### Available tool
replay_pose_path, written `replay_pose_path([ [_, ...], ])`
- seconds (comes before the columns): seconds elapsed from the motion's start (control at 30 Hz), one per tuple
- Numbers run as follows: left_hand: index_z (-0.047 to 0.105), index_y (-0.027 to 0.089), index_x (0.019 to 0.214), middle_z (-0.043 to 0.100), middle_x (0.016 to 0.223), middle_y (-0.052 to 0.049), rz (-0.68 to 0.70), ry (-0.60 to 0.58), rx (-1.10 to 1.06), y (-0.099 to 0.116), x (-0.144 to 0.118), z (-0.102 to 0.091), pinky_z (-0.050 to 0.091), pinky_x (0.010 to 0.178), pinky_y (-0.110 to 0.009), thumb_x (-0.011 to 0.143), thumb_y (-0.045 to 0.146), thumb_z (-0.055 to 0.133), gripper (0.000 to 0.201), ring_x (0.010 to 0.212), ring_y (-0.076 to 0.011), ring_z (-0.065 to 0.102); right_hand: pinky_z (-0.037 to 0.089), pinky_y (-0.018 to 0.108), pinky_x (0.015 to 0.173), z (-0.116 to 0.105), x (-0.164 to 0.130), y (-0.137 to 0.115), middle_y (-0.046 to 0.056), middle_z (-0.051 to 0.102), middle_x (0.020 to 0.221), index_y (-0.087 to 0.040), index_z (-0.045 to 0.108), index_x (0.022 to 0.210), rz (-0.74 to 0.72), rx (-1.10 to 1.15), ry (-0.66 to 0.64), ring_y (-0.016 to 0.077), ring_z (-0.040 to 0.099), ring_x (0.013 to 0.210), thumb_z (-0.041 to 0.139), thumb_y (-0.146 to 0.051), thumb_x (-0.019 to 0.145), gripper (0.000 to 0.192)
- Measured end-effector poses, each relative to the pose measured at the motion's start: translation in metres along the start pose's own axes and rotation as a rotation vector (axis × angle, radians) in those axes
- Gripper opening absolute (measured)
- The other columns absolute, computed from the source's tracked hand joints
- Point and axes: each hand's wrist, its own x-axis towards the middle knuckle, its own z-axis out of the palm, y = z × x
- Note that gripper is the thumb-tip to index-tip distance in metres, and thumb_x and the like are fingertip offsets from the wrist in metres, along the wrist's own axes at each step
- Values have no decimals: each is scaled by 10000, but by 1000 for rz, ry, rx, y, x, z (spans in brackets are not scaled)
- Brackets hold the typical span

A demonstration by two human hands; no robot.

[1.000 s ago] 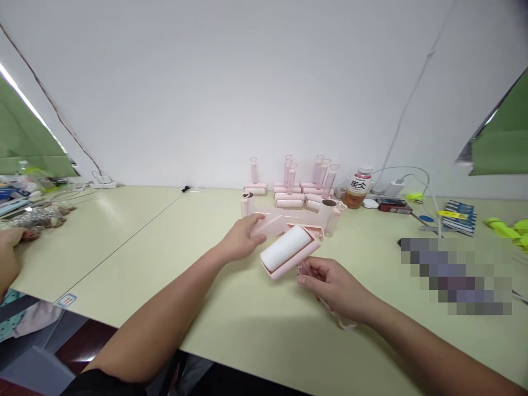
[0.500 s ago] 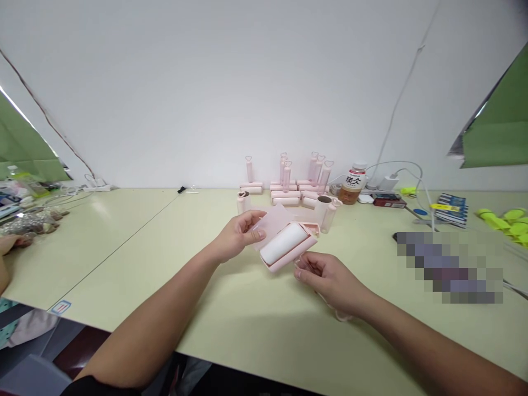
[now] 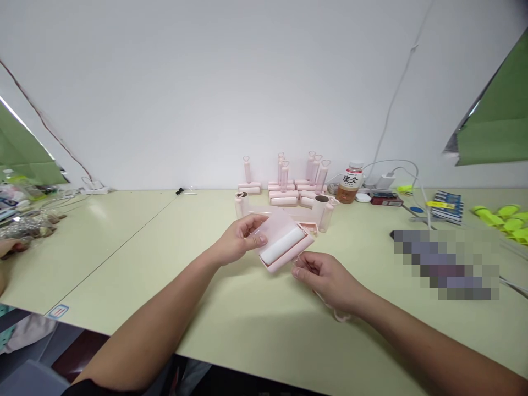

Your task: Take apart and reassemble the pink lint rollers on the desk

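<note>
My right hand [image 3: 325, 278] is closed around the handle of a pink lint roller [image 3: 284, 246], tilted over the table. Its white sticky roll faces up, and the handle's pink loop end [image 3: 341, 316] shows below the hand. My left hand [image 3: 243, 242] pinches a pale pink cover [image 3: 273, 228] between thumb and fingers. The cover lies against the upper left side of the roll and overlaps part of it. Just behind, a pink roller part [image 3: 310, 226] is partly hidden. A roll with a brown core [image 3: 322, 204] stands beside a clear pink handle [image 3: 328, 217].
Several assembled lint rollers [image 3: 284, 196] stand by the wall. A labelled bottle [image 3: 350, 183], a red box [image 3: 386, 199] and cables are right of them. A blurred-out object [image 3: 445, 267] and yellow items [image 3: 505, 220] lie farther right. At the far left another person's hand [image 3: 10, 247] is near bagged items [image 3: 31, 225].
The pink cover in my left hand has moved right and down onto the lint roller, hiding more of its white roll. My right hand keeps its hold on the handle.
</note>
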Motion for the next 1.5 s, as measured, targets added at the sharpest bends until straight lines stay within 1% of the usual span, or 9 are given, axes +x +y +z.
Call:
replay_pose_path([
  [0.23, 596, 181, 1200, 599, 1197, -113, -16, 7, 61, -4, 0, 1, 451, 851, -341, 789, 378, 712, 470, 1044, -241, 567, 268, 233, 487, 0, -1, 1, -43, 389, 606, -197, 470, 658, -14, -40, 5, 106, 336, 543, 581, -445, 818, 316],
  [0.53, 601, 181, 1198, 630, 1141, -106, -4, -43, 31, -7, 1, 3, 454, 813, -313, 770, 409, 726, 501, 999, -225, 585, 263, 236, 484, 0, 0, 3, -39, 392, 600, -198, 465, 642, -28, -64, 11, 109, 344, 538, 576, -440, 828, 325],
  [0.77, 600, 186, 1188, 608, 1206, -119, 14, -107, -9, -2, -1, 0, 458, 807, -317, 759, 375, 740, 489, 1012, -231, 583, 284, 239, 501, 2, -3, 3, -36, 413, 618, -197, 468, 669, -24, -94, 8, 115, 367, 558, 573, -434, 829, 305],
  [0.97, 594, 209, 1203, 613, 1164, -97, 14, -149, 165, -6, -1, 2, 447, 812, -321, 749, 348, 745, 498, 973, -211, 573, 280, 245, 517, 1, -3, 2, -37, 411, 615, -199, 440, 661, -55, -150, -4, 120, 372, 570, 571, -425, 821, 306],
  [1.27, 544, 224, 1304, 606, 1189, -104, 23, -207, 260, -7, -4, 10, 452, 858, -362, 832, 385, 646, 509, 1023, -242, 570, 278, 246, 498, 4, -3, 3, -37, 414, 598, -197, 456, 642, -39, -92, 9, 118, 381, 551, 596, -433, 802, 318],
  [1.33, 518, 242, 1338, 589, 1235, -106, 72, -158, 374, -2, -6, 13, 437, 904, -390, 860, 387, 610, 507, 1081, -259, 545, 273, 239, 474, 6, -3, 0, -47, 410, 567, -201, 453, 637, -1, -29, 5, 107, 377, 509, 613, -462, 788, 341],
  [1.4, 511, 247, 1346, 564, 1255, -118, 193, 15, 585, 6, -9, 22, 402, 954, -427, 871, 401, 590, 506, 1139, -279, 499, 259, 233, 433, 6, -2, -4, -67, 385, 510, -212, 433, 629, 100, 81, 0, 92, 344, 434, 608, -516, 785, 384],
  [1.47, 546, 233, 1306, 579, 1177, -128, 353, 163, 810, 16, -15, 37, 395, 944, -437, 876, 397, 577, 461, 1100, -281, 503, 245, 230, 405, 5, -1, -7, -78, 373, 470, -215, 435, 626, 184, 232, 1, 83, 311, 387, 593, -559, 791, 413],
  [1.5, 571, 226, 1268, 601, 1101, -125, 427, 152, 897, 20, -18, 46, 412, 899, -427, 881, 376, 562, 415, 1028, -271, 530, 251, 229, 406, 5, 0, -9, -74, 392, 473, -210, 449, 630, 197, 315, 2, 83, 317, 390, 587, -569, 794, 418],
])
